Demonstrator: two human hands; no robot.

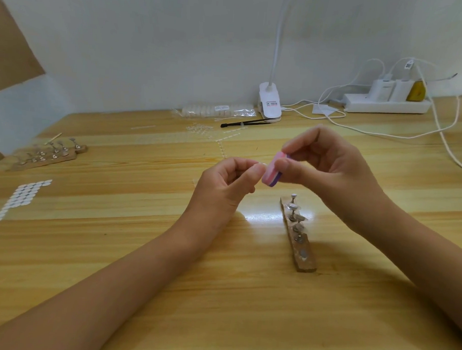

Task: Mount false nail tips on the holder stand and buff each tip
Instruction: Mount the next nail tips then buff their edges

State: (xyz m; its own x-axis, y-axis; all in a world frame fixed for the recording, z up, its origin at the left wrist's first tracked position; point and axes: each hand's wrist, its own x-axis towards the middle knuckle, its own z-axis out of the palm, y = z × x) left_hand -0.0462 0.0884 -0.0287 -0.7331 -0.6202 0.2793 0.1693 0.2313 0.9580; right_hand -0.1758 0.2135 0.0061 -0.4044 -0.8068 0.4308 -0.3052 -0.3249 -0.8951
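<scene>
My feed was evenly bright, lit from above; a white glare patch shone on the table (pixel 142 250) just left of the holder stand (pixel 298 238); a soft shadow lay on the wood right of that stand; far left of it detail went soft; behind it the table's edge bowed with wide-angle distortion.

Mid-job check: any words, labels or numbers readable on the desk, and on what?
No text can be read.
Sticker on the lamp clip: print too blurred.
Label on the clear bag: too small.
Cable tag: dark pattern, unreadable.
</scene>
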